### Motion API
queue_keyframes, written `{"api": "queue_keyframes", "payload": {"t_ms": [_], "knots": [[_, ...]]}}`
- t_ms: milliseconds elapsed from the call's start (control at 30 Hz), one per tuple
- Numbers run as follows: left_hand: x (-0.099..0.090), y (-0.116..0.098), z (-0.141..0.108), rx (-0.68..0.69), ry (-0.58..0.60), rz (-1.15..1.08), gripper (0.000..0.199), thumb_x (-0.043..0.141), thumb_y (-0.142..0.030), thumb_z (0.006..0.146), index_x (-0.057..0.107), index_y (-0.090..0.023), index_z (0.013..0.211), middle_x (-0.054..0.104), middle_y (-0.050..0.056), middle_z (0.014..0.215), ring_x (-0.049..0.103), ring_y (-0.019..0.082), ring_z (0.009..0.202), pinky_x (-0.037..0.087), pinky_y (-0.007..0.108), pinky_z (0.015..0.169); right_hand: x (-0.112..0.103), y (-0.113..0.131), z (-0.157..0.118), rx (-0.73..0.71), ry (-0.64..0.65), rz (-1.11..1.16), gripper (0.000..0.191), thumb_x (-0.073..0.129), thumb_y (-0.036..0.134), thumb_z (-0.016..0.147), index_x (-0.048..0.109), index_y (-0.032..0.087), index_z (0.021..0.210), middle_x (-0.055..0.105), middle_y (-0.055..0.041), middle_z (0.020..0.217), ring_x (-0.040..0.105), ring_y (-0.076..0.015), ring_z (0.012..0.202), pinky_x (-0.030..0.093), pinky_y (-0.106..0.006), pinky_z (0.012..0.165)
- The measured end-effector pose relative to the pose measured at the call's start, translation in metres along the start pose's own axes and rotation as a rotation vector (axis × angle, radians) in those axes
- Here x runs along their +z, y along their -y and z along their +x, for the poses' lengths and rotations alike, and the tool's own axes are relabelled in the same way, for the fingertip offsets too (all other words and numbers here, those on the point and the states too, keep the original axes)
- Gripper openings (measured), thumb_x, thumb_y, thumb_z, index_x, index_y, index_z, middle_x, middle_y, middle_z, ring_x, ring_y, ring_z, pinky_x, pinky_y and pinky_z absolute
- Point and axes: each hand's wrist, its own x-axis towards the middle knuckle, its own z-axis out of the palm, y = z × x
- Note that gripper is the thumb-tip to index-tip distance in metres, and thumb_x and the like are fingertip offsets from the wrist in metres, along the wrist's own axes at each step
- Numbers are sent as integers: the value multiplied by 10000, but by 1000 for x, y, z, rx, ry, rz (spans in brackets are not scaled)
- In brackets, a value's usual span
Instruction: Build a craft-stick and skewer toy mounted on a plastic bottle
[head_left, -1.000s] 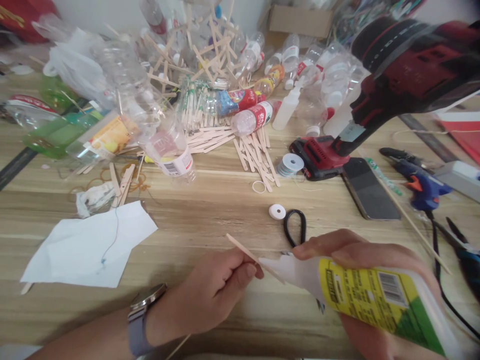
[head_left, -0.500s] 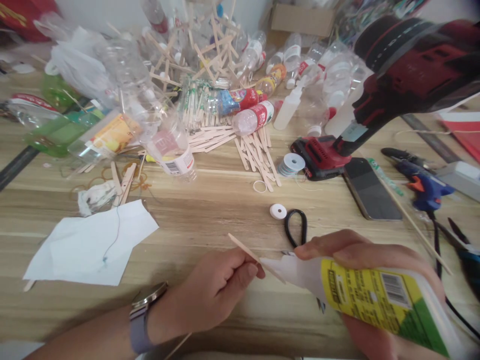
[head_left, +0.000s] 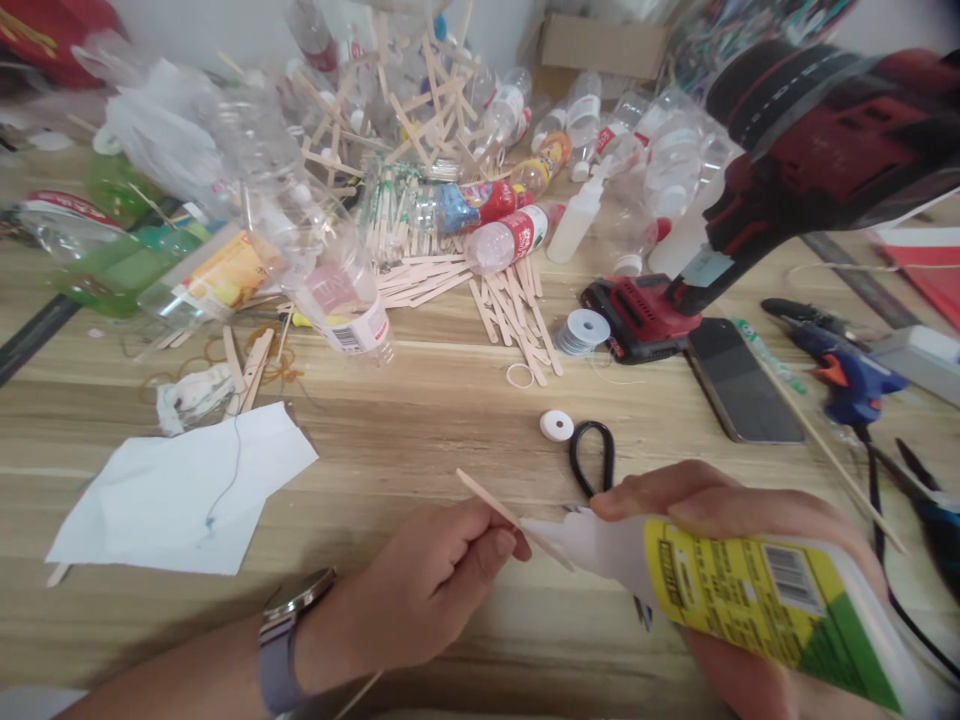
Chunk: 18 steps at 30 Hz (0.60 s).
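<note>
Between thumb and fingers, my left hand (head_left: 431,580) pinches a wooden craft stick (head_left: 484,492), which slants from upper left to lower right above the table. My right hand (head_left: 720,510) is wrapped round a white glue bottle (head_left: 750,590) with a yellow and green label, tipped nearly on its side. The bottle's nozzle meets the stick just past my left fingertips; whether glue is coming out cannot be seen. Partly hidden beneath the bottle lie scissors, of which a black handle loop (head_left: 592,455) shows. A small white spool (head_left: 556,426) rests beside that loop.
Loose craft sticks (head_left: 517,310) and plastic bottles (head_left: 506,240) crowd the back. A red-black power tool (head_left: 810,150) stands at right, near a phone (head_left: 742,380), a blue glue gun (head_left: 859,375) and a thread spool (head_left: 583,332). White paper (head_left: 180,490) lies at left.
</note>
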Motion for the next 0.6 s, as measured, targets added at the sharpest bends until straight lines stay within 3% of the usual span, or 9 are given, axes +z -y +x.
{"api": "queue_keyframes", "payload": {"t_ms": [100,300,600], "knots": [[0,0,0,-4,7,5,299,352,-337,1004,591,-177,923,424,-76,541,401,98,484,342,238,538,1,0,-1,-42,-9,-4,599,801,547,696,659,279,1213,761,-40,985,750,-230,766,629,-313,631],[-1,-3,1,-15,2,7,301,355,-339,998,597,-184,907,421,-75,549,398,98,477,345,239,533,1,0,-3,-42,-12,-3,629,846,526,648,659,284,1198,759,-21,973,745,-222,760,627,-305,634],[-1,0,-1,-25,6,-19,322,349,-363,1012,608,-177,969,395,-84,549,376,91,461,338,236,519,1,-1,-3,-27,-62,-37,568,799,574,696,656,288,1167,761,-11,932,740,-222,739,619,-294,622]]}}
